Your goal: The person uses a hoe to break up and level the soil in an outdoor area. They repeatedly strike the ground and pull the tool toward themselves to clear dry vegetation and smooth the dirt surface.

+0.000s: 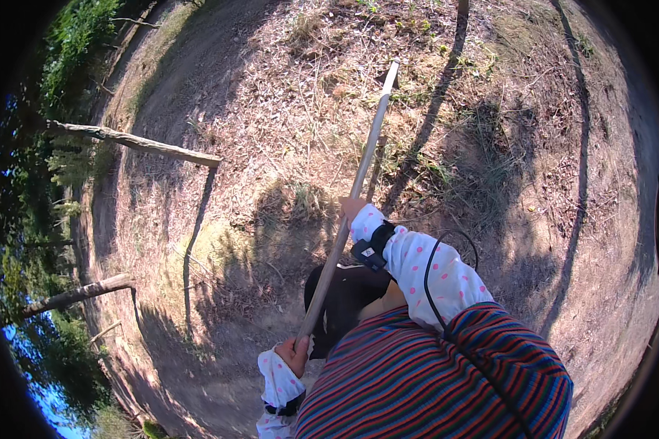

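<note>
A long-handled hoe with a pale wooden handle (369,147) slants across the view. Its small dark metal head (389,78) is at the far end, over dry leaf litter, and is partly hidden by the handle. My right hand (353,209) grips the handle around its middle. Lower down, my left hand (294,354) is closed around the near end. Both arms wear white sleeves with pink dots (436,274). A black wrist strap with a small box (370,251) sits on the right forearm. I cannot tell whether the hoe's head touches the ground.
Dry leaves, twigs and cut grass (489,148) cover the ground. Two trunks or posts (143,144) (82,294) stand at the left, with trees (79,49) beyond. Long thin shadows cross the soil. A black cable (427,285) loops by my right arm.
</note>
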